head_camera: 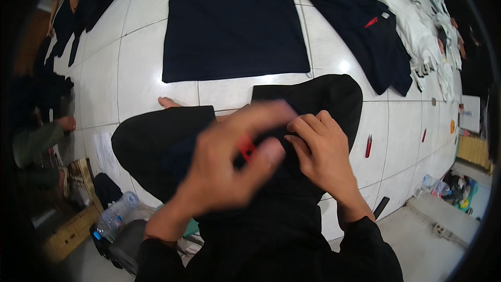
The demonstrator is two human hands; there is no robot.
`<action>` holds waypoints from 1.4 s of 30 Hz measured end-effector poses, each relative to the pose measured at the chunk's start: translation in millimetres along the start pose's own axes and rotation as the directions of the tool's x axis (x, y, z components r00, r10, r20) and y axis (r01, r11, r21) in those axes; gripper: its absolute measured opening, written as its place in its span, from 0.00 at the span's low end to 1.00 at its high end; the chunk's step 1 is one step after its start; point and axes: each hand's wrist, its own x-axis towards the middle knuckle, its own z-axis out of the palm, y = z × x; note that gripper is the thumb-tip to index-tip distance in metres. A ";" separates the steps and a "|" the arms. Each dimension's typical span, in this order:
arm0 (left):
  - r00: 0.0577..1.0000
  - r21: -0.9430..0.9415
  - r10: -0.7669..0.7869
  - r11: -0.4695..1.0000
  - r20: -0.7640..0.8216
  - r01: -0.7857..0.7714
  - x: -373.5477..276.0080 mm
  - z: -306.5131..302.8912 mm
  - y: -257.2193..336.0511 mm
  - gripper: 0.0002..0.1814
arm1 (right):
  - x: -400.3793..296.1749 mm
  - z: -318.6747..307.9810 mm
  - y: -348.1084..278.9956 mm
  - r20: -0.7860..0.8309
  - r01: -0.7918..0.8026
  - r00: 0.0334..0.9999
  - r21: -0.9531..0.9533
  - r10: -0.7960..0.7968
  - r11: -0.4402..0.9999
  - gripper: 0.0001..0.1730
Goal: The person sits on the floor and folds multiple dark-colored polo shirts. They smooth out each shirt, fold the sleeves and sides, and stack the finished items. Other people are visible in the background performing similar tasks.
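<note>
My left hand (231, 160), blurred by motion, is raised over my lap with thumb and fingers apart. Behind it, a dark garment with a red detail (246, 148) lies across my crossed legs, partly hidden. My right hand (323, 150) is bent over the dark cloth at my right thigh, fingertips curled together; what they pinch is too dark to make out. Ahead on the tiles a navy shirt (235, 27) is spread flat. A second navy garment (364, 31) with a red detail lies folded to its right.
Red-handled thread snips (368, 147) lie right of my knee. White garments (411, 23) are piled at the upper right. Plastic bottles (121, 209) and a wooden piece (72, 235) are at lower left. Other people's limbs (47, 135) show at the left edge.
</note>
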 end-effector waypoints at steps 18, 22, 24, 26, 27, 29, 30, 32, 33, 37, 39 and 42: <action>0.910 -0.094 -0.255 0.967 -0.326 0.237 -40.6 -68.4 -82.0 0.15 | 1.9 36.9 59.6 0.444 0.002 0.877 0.373 -0.181 0.928 0.27; 0.906 -0.375 -0.291 0.912 -0.307 0.166 -51.6 -74.5 -83.8 0.09 | -11.1 41.0 40.7 0.365 0.188 0.906 0.104 -0.213 0.977 0.22; 0.926 -0.308 -0.205 0.946 -0.315 0.105 -66.8 -83.3 -79.4 0.12 | -7.0 26.5 34.3 0.252 0.229 0.931 0.160 -0.264 0.960 0.19; 0.891 -0.237 -0.153 0.970 -0.428 0.053 -72.5 -98.8 -60.8 0.21 | 4.5 -14.0 28.1 0.127 0.201 0.965 0.197 -0.228 0.960 0.20; 0.872 -0.186 -0.102 0.982 -0.479 0.013 -71.8 -111.3 -51.6 0.22 | 11.1 -33.4 26.3 0.060 0.187 0.977 0.219 -0.204 0.958 0.21; 0.839 0.041 0.200 0.977 -0.507 -0.208 -47.7 -150.1 -53.2 0.22 | 36.9 -70.5 26.0 -0.076 0.078 0.996 0.344 -0.055 0.936 0.20; 0.673 0.205 0.240 0.970 -0.700 -0.132 -26.6 -160.3 -48.2 0.24 | 57.7 -87.4 23.7 -0.131 0.041 0.991 0.413 0.015 0.910 0.20; 0.741 0.538 0.353 0.843 -0.571 0.012 47.4 -211.4 -18.2 0.32 | 114.0 -122.2 14.7 -0.206 0.017 0.974 0.499 0.099 0.866 0.17; 0.648 0.792 0.595 0.610 -0.475 0.020 88.8 -223.9 -7.5 0.30 | 147.3 -146.7 7.2 -0.221 0.051 0.972 0.521 0.077 0.852 0.16; 0.499 0.750 0.617 0.652 -0.609 0.110 177.9 -252.9 -29.4 0.32 | 269.2 -126.8 35.6 -0.757 0.170 0.643 -0.003 -0.114 0.985 0.22; 0.655 0.661 0.450 0.743 -0.607 0.102 170.5 -251.1 -62.9 0.28 | 327.0 -76.6 115.8 -0.760 0.137 0.643 -0.005 -0.092 0.991 0.26; 0.855 0.387 0.126 0.918 -0.504 0.093 135.4 -187.8 -144.5 0.21 | 288.4 24.8 151.1 -0.664 0.220 0.735 0.039 -0.139 0.975 0.14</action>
